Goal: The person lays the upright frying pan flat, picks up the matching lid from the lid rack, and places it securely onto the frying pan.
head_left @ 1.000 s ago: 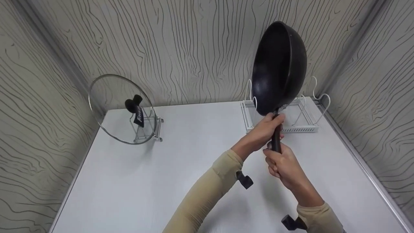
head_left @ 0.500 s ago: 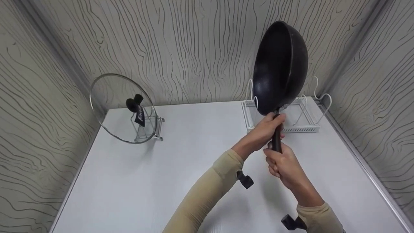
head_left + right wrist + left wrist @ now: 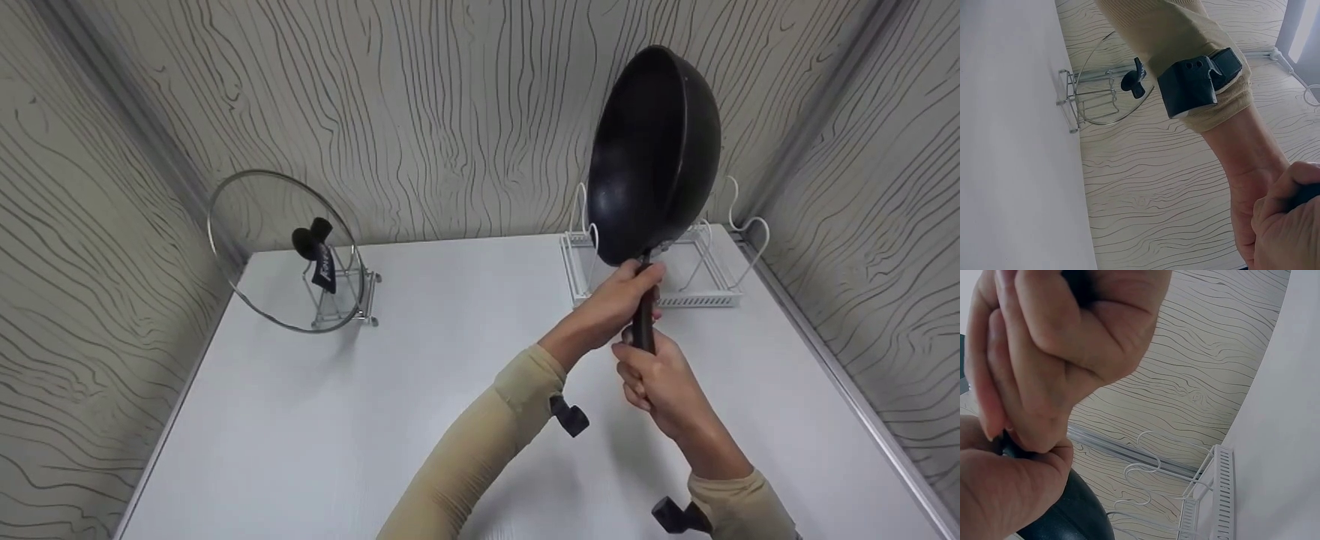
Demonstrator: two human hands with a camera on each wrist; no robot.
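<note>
A dark wok point(image 3: 652, 150) is held up by its black handle point(image 3: 643, 322), its bowl tilted on edge with the inside facing left. My left hand point(image 3: 611, 304) grips the handle close to the bowl. Lower down, near the handle's end, my right hand point(image 3: 660, 379) wraps round it. In the head view the bowl overlaps the white wire rack point(image 3: 697, 300) behind it; whether they touch I cannot tell. The left wrist view has both hands, with part of the wok point(image 3: 1075, 512) below them. Much of the handle is hidden by fingers.
On the left of the white table point(image 3: 300, 450), a glass lid point(image 3: 274, 322) with a black knob leans upright in a small metal stand point(image 3: 367, 300). Wood-patterned panels point(image 3: 450, 112) enclose the table at the back and both sides.
The wok's bowl has shifted very slightly right and turned a little. Both hands keep their hold on the handle in nearly the same place.
</note>
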